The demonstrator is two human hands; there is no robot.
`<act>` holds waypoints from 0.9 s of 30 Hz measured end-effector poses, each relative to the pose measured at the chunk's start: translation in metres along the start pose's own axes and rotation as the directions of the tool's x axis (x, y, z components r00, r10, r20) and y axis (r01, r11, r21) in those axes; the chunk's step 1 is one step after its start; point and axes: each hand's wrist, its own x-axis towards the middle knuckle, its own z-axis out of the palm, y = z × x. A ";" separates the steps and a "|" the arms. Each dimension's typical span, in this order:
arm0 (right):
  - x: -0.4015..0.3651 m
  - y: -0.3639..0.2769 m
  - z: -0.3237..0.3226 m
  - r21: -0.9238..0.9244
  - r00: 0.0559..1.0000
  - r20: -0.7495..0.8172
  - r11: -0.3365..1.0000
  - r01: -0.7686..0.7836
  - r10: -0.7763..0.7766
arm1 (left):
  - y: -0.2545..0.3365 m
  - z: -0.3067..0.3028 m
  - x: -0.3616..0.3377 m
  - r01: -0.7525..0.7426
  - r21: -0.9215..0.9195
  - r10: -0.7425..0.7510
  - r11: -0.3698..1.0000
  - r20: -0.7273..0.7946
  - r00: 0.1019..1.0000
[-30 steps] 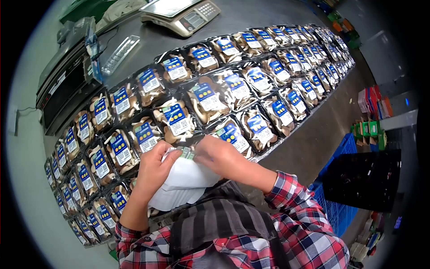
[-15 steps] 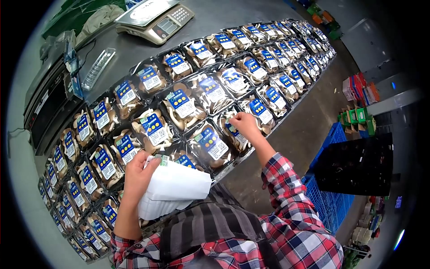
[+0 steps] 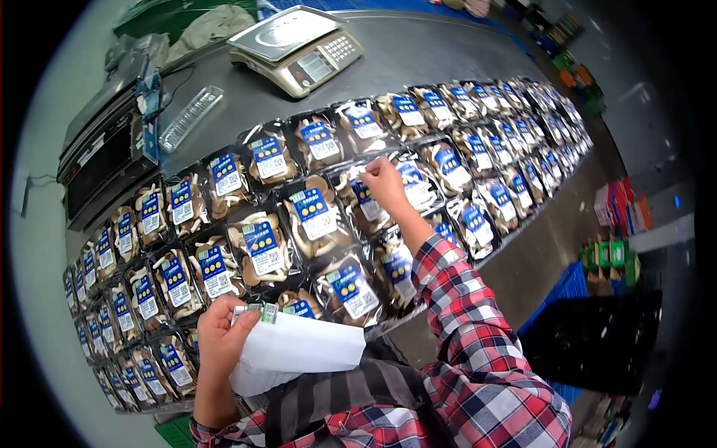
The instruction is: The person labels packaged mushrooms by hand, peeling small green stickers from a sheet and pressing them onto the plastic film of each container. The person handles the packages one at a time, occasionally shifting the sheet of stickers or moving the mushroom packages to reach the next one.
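Rows of black trays of mushrooms under clear film, each with a blue and white label, cover the table; one such tray (image 3: pixel 261 243) lies near the centre. My left hand (image 3: pixel 225 335) pinches a folded white sheet (image 3: pixel 306 346) with small green and white stickers (image 3: pixel 266 312) at its upper end, in front of the nearest trays. My right hand (image 3: pixel 385 182) reaches over a mushroom tray in the middle row, its fingertips closed together at the upper part of the blue label. Whether a sticker is between those fingertips is too small to tell.
A digital scale (image 3: pixel 297 51) stands at the back of the metal table (image 3: pixel 418 48). Left of it lie an empty clear tray (image 3: pixel 191 118) and a black machine (image 3: pixel 112 153). On the right, beyond the table edge, are a black crate (image 3: pixel 594 340) and green boxes (image 3: pixel 606 254).
My right hand has moved from a tray in the nearer row to one in the middle row. My left hand still holds the white sheet. The camera view has shifted, with more table visible behind.
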 end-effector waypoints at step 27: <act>0.135 -0.069 0.089 -0.452 0.820 0.277 0.685 0.571 -0.501 | -0.019 0.056 0.068 0.077 0.154 -0.027 0.985 -0.306 0.952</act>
